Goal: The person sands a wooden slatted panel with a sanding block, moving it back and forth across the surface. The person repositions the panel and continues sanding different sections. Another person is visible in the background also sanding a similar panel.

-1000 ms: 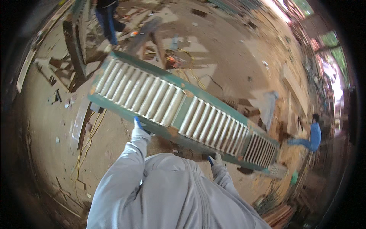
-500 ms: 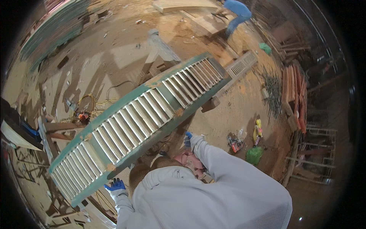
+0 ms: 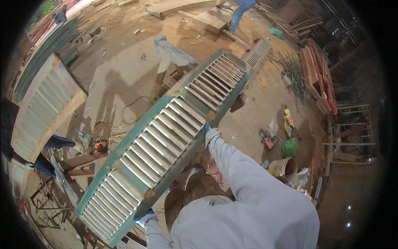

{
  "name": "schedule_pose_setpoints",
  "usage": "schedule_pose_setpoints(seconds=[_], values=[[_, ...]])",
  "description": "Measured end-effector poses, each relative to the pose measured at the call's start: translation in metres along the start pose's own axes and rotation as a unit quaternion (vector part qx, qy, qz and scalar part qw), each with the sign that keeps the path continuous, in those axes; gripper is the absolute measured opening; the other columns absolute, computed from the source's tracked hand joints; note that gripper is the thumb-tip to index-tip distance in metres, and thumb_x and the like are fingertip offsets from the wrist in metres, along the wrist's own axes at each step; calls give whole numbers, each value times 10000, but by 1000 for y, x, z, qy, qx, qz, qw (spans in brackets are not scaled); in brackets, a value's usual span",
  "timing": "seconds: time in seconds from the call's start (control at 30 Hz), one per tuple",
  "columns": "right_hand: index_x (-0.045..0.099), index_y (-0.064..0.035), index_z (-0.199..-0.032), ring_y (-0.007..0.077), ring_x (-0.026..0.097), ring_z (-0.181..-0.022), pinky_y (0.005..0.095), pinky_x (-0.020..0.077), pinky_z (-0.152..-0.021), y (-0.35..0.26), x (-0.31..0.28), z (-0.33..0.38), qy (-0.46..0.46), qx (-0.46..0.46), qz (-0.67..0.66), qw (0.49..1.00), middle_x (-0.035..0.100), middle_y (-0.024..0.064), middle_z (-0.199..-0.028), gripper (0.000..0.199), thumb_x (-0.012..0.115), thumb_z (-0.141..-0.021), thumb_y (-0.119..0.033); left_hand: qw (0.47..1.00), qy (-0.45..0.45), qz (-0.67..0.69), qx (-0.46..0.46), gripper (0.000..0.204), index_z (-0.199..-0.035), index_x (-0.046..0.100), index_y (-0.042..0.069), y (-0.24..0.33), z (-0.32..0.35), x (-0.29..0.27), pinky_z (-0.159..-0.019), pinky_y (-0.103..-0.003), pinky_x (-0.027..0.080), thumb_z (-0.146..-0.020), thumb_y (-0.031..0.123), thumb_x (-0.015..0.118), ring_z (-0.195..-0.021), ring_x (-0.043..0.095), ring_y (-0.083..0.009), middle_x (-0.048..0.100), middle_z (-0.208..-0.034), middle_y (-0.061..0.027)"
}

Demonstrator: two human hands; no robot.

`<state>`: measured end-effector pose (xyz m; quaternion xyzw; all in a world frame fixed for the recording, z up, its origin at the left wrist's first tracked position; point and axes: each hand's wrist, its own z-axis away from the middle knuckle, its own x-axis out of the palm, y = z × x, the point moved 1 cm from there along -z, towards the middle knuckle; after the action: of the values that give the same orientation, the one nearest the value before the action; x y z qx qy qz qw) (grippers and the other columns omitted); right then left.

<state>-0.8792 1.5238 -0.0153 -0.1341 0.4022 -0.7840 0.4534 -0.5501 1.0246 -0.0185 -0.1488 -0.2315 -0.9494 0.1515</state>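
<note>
Gloved in blue and white, the left hand (image 3: 145, 218) and right hand (image 3: 209, 133) met the near edge of a green louvred panel (image 3: 161, 139), left toward its lower end, right farther up; with fingers largely hidden, I could not tell how far either had closed. Slatted face up, the panel lay diagonally before the wearer, lower left to upper right. Beyond it stood a grey trestle (image 3: 172, 50); at left, another person supported a second, paler louvred panel (image 3: 49, 108). A bucket (image 3: 283, 169) lay right, near a green bag (image 3: 290, 147).
</note>
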Motion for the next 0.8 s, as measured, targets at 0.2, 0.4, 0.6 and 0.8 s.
schedule_pose_setpoints(seconds=[0.2, 0.4, 0.6, 0.8], values=[[674, -143, -1152, 294, 653, -839, 494, 548, -720, 8, -7, 1, 18, -4, -8, 1000, 671, 127, -960, 365, 661, -974, -461, 1000, 12, -1, -4, 775, -1353, 640, 101, 7, -8, 2, -1061, -563, 457, -896, 708, 491, -1280, 589, -346, 635, -1401, -150], [684, -140, -1112, 288, 647, -792, 480, 536, -692, 13, 2, 6, -23, 12, -2, 1000, 673, 109, -927, 314, 664, -976, -422, 999, 15, -7, -34, 786, -1360, 642, 101, 24, 11, 13, -1074, -588, 447, -917, 715, 434, -1301, 577, -361, 627, -1422, -149], [694, -137, -1071, 282, 642, -745, 465, 525, -663, 103, 0, 46, -157, 20, 38, 987, 674, 92, -895, 265, 668, -977, -383, 818, -206, -428, -325, 732, -1183, 692, 35, 62, 33, -5, -989, -558, 539, -966, 703, 487, -1155, 668, -374, 702, -1257, -195], [703, -134, -1031, 276, 636, -699, 451, 514, -635, 324, -98, 103, -150, 90, -64, 983, 675, 75, -862, 220, 671, -978, -344, 424, -497, -757, 19, 471, -1377, 546, 28, -36, 128, 110, -1061, -441, 479, -951, 229, 561, -1300, 546, -396, 535, -1425, -243]])
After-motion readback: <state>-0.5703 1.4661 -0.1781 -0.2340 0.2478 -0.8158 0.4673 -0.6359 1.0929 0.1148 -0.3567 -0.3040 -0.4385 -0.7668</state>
